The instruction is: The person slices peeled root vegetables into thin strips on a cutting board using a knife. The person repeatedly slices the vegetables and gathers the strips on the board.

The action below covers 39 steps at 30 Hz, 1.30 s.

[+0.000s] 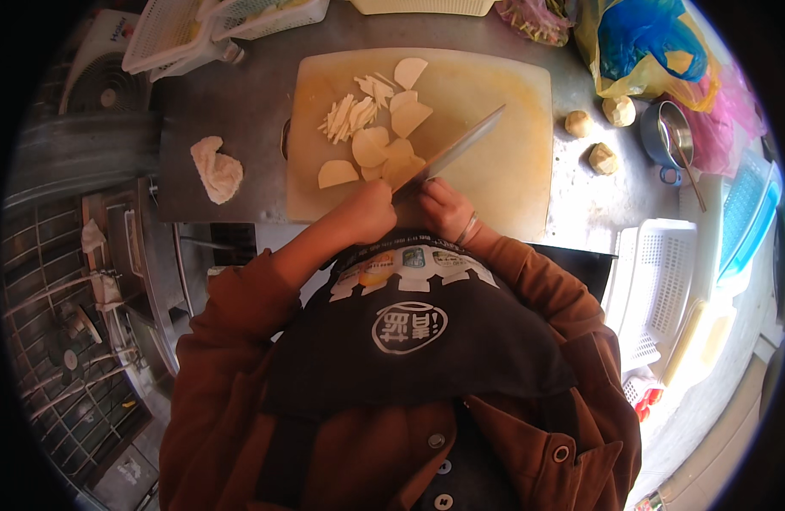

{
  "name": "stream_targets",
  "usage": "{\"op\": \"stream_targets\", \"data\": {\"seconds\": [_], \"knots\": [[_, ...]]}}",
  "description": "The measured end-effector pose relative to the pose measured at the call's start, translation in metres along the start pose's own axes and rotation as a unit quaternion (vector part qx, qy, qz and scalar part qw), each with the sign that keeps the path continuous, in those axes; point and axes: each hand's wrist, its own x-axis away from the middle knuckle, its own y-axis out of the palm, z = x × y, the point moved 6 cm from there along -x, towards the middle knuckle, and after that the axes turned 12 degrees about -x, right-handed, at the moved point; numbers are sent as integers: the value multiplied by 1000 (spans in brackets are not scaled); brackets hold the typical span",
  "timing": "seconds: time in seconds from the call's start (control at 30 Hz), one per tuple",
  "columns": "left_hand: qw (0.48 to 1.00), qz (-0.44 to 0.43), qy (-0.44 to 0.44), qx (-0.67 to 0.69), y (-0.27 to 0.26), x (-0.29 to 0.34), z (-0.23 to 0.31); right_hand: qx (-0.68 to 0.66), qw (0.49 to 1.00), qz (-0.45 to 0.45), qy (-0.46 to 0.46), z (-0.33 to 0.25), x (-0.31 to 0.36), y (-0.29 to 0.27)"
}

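Note:
A wide cutting board point(511, 179) lies before me. My left hand point(371, 211) is closed in a fist at the near end of a long-bladed knife point(469, 134), whose tip points to the far right; the fist covers its handle. Close beside it, my right hand point(448, 209) is closed, with its fingertips against the lower part of the blade. Whatever those fingers hold is hidden. Several pale, half-round vegetable slices point(371, 147) lie left of the blade, some overlapping. Beyond them is a pile of thin strips point(350, 117).
A crumpled white cloth point(216, 170) lies left of the board. On the right are round, pale vegetables point(603, 158), a metal pot point(655, 145) with a stick-like utensil, and plastic bags point(644, 51). White baskets point(175, 38) stand far left; another white basket point(656, 272) is low right.

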Motion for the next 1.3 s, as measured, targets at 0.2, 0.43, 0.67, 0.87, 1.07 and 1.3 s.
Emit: {"op": "stream_targets", "data": {"seconds": [0.2, 0.43, 0.67, 0.87, 1.07, 1.3], "knots": [[999, 25, 9, -18, 16, -10, 5, -31, 999, 5, 6, -1, 0, -1], [998, -14, 6, 63, 13, -14, -7, 40, 999, -10, -6, -6, -1, -3], [982, 97, 65, 152, -15, 3, 2, 30, 999, -23, 11, -3, 3, -2], [965, 162, 26, 203, -92, 43, -21, 15, 999, -11, 47, 3, 2, -4], [898, 390, -164, 123, -130, 42, -143, -6, 983, 97, 155, 10, 6, -29], [848, 469, -246, -34, -99, -31, -267, -31, 925, 196, 325, 30, -2, -39]]}}
